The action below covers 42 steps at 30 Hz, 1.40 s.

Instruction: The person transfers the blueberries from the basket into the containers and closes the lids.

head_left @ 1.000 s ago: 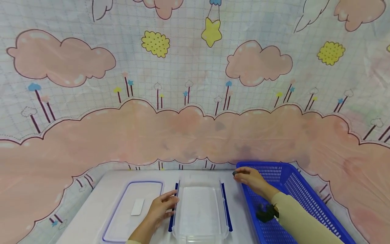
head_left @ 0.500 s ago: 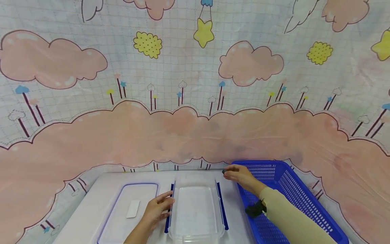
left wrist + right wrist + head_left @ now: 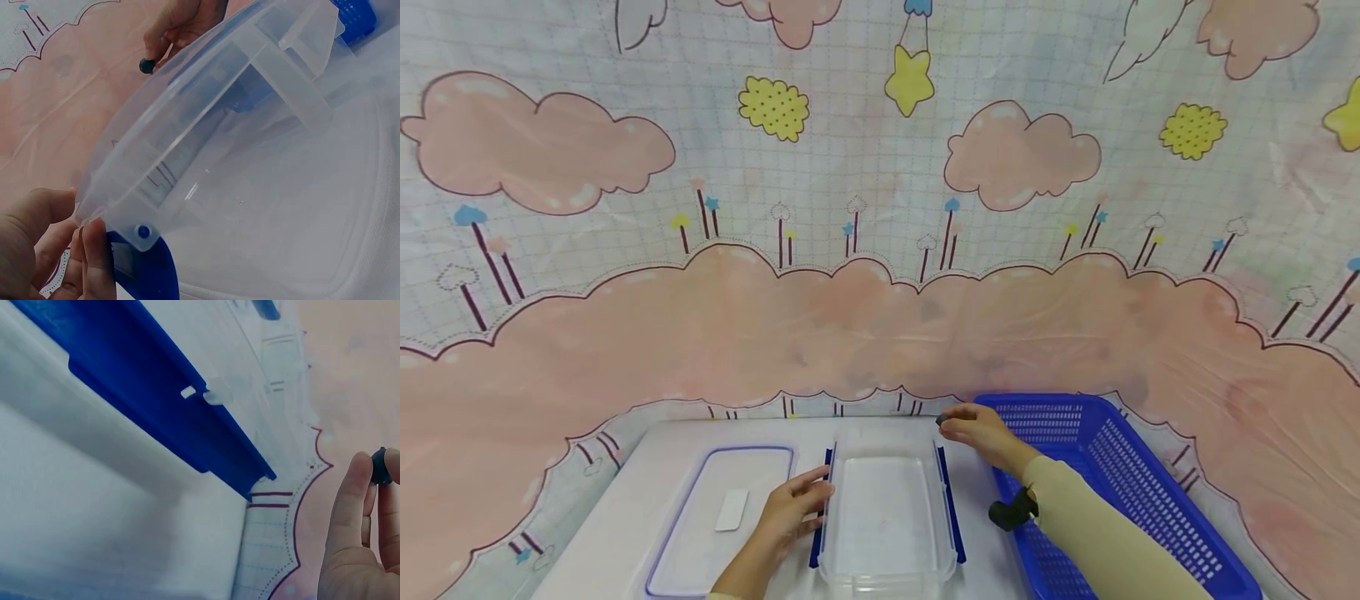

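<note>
My right hand pinches a small, dark green rounded thing between thumb and fingertip. Its kind is unclear. That hand is held up near the far right corner of a clear plastic box. The box has blue side latches, which hang outward. My left hand rests its spread, relaxed fingers against the left edge of the box, by the left latch. In the left wrist view the small thing shows beyond the box wall.
A blue perforated basket stands at the right under my right forearm. Left of the box lies a clear lid with a blue-purple rim and a white rectangle on it. A patterned cloth hangs behind the white table.
My right hand has moved left, from the basket's far left edge toward the box's far right corner, still pinching the small dark thing. The left hand has stayed at the box's edge.
</note>
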Motion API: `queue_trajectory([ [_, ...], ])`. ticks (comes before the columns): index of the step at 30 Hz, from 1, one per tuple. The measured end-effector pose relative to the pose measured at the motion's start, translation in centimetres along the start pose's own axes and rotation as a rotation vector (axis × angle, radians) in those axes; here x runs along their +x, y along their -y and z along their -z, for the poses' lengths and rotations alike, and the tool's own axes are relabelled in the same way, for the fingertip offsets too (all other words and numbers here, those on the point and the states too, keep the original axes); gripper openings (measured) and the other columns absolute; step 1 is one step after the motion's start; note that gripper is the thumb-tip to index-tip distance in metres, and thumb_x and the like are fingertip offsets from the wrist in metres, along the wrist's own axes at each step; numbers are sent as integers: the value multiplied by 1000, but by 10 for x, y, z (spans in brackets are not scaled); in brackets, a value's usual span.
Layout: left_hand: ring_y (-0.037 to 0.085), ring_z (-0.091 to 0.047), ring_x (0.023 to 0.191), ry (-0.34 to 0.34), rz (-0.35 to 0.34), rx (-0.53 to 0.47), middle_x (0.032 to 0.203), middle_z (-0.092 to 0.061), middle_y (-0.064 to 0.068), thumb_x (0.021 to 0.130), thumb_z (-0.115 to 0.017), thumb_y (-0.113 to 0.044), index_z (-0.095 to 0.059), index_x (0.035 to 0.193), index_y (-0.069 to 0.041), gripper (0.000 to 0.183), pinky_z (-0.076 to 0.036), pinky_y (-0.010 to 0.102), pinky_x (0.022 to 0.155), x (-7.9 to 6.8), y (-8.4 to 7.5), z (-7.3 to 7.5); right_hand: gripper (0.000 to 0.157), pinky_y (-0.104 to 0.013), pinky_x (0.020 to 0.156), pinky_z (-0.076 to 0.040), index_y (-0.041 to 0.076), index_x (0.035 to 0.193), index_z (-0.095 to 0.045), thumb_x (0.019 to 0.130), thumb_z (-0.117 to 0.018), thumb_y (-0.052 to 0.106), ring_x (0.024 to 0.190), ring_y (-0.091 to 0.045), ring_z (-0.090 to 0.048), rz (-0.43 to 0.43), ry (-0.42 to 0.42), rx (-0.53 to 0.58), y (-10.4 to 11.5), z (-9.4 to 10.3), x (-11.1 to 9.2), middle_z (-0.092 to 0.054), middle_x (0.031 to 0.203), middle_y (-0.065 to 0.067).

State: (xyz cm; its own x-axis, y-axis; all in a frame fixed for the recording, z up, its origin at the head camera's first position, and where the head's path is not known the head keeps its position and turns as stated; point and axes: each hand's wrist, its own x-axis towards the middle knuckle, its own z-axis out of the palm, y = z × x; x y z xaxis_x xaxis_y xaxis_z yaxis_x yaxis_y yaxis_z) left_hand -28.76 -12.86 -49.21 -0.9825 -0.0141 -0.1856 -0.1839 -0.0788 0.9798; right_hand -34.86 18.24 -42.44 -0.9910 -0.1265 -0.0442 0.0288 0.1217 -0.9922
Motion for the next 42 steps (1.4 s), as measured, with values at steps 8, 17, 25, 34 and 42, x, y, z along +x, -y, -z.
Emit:
queue_trajectory([
  [8, 20, -58, 87, -6, -3, -1, 101, -63, 5, 88, -74, -15, -59, 133, -1, 50, -57, 33, 73, 1, -3, 2, 27, -35, 93, -53, -14, 118, -55, 94, -59, -3, 96, -20, -67, 15, 38, 40, -3, -19, 8, -63, 106, -14],
  [17, 19, -58, 86, -2, 9, -10, 101, -62, 5, 87, -75, -15, -60, 132, -1, 49, -57, 34, 73, 3, 1, 0, 24, -38, 92, -53, -11, 114, -58, 91, -62, -6, 97, -26, -68, 3, 20, 23, -5, -43, 14, -63, 107, -18],
  [25, 19, -59, 88, 5, 10, 1, 102, -62, 5, 89, -73, -16, -58, 135, -2, 50, -57, 33, 75, 6, 6, 1, 27, -36, 92, -54, -12, 115, -57, 89, -63, -6, 98, -23, -68, 18, 77, 57, -9, -60, 23, -63, 110, -19],
  [34, 18, -60, 85, -10, 3, 4, 100, -62, 4, 89, -73, -15, -59, 133, -2, 49, -56, 32, 72, 3, 3, 1, 29, -37, 90, -55, -16, 116, -58, 88, -64, -8, 96, -24, -69, 32, 99, 79, -8, -91, 28, -64, 109, -21],
  [42, 18, -62, 87, -14, 1, 11, 100, -64, 4, 89, -73, -15, -59, 133, -1, 49, -56, 30, 70, 1, 3, -1, 30, -36, 91, -54, -13, 117, -59, 89, -65, -3, 97, -24, -69, 17, 111, 43, -11, -108, 30, -65, 109, -20],
])
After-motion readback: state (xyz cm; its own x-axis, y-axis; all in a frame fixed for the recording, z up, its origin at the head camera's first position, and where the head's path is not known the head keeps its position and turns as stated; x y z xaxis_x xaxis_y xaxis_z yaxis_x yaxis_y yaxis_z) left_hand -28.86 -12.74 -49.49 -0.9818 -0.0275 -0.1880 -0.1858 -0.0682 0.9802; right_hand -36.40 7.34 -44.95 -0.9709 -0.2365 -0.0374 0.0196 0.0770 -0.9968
